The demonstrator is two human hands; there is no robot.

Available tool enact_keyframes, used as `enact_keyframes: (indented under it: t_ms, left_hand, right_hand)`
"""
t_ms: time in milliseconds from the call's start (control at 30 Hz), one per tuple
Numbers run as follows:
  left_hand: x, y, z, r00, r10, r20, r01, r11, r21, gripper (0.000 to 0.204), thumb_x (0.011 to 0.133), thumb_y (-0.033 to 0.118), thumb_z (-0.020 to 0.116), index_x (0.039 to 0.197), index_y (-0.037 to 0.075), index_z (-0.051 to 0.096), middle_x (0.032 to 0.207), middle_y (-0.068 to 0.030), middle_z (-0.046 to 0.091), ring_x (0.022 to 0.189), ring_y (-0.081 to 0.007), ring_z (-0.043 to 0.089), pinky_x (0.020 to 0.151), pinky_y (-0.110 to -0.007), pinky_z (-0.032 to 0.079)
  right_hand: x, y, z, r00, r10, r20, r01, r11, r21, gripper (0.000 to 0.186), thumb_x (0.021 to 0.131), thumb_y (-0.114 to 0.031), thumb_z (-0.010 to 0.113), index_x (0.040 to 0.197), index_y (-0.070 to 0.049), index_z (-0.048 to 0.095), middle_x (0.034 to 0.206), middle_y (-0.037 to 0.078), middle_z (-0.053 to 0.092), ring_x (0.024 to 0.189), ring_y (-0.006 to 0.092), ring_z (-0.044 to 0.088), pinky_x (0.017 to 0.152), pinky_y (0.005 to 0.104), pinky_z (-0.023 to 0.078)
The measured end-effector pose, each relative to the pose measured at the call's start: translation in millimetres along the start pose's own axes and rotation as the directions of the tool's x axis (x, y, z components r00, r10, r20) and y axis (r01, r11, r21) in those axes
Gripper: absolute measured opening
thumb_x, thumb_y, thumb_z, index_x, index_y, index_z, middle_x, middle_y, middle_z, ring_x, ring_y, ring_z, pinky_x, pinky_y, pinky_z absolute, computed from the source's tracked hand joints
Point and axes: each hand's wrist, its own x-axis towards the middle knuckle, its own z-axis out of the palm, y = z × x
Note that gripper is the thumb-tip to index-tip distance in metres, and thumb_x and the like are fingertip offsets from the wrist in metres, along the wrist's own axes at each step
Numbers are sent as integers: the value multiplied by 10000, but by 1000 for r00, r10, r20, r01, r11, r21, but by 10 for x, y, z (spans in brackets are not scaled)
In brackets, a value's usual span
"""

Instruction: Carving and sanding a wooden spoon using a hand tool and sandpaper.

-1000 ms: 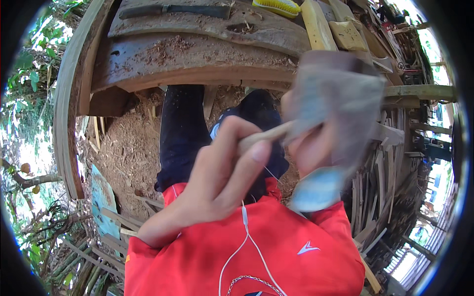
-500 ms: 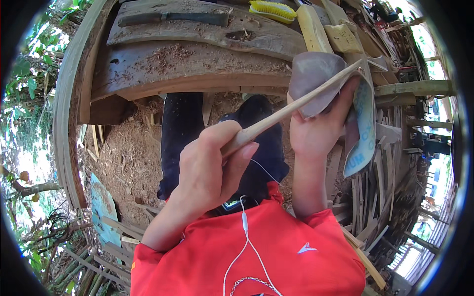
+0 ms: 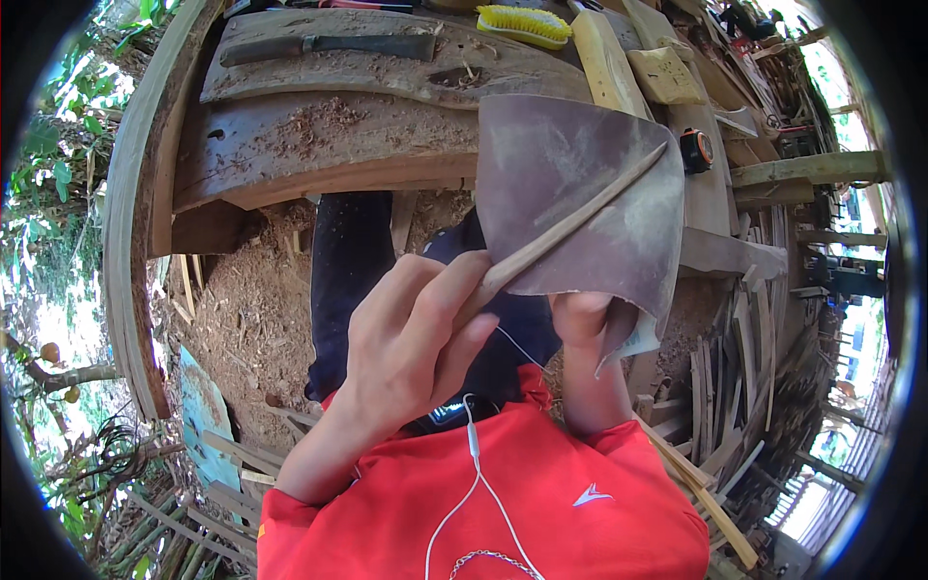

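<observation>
My left hand (image 3: 414,338) is closed on the thick end of a slim, tapered wooden stick (image 3: 572,218), which slants up and right across a brown sheet of sandpaper (image 3: 527,159). My right hand (image 3: 580,327) is closed on the sandpaper from beneath, its fingers mostly hidden behind the sheet. The sheet's lower right edge curls down and shows a pale blue backing.
A plank workbench (image 3: 232,145) with shavings carries a dark blade tool (image 3: 372,46), a yellow brush (image 3: 522,25), a wood block (image 3: 665,72) and a tape measure (image 3: 696,150). A board (image 3: 130,242) stands at left; loose sticks (image 3: 720,387) lie at right over a shaving-covered floor.
The sandpaper has spread out flatter and shifted left, with my right hand lower beneath it. The stick now lies across the sheet's face. The tape measure has come into view.
</observation>
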Motion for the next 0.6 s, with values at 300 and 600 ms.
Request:
enact_keyframes:
  t_ms: [300, 600]
  left_hand:
    - [-14, 127, -3, 990, -101, 100, 111, 989, -97, 356, 856, 116, 689, 1168, -15, 578, 937, -145, 575, 748, -272, 566, 635, -352, 476]
    - [-1, 216, -81, 768, -434, 472, 635, 615, -468, 267, 948, 218, 679, 1036, -16, 583, 682, -48, 584, 568, -69, 513, 538, -251, 429]
  right_hand:
    - [87, -134, 199, 920, 329, -211, -74, 676, 733, 411, 997, -455, 420, 1050, -56, 508, 904, 82, 543, 754, 199, 499, 656, 343, 393]
    - [52, -153, 71, 950, 299, -94, -152, 704, 694, 338, 981, -377, 413, 960, -55, 514, 763, 74, 530, 617, 195, 453, 563, 327, 330]
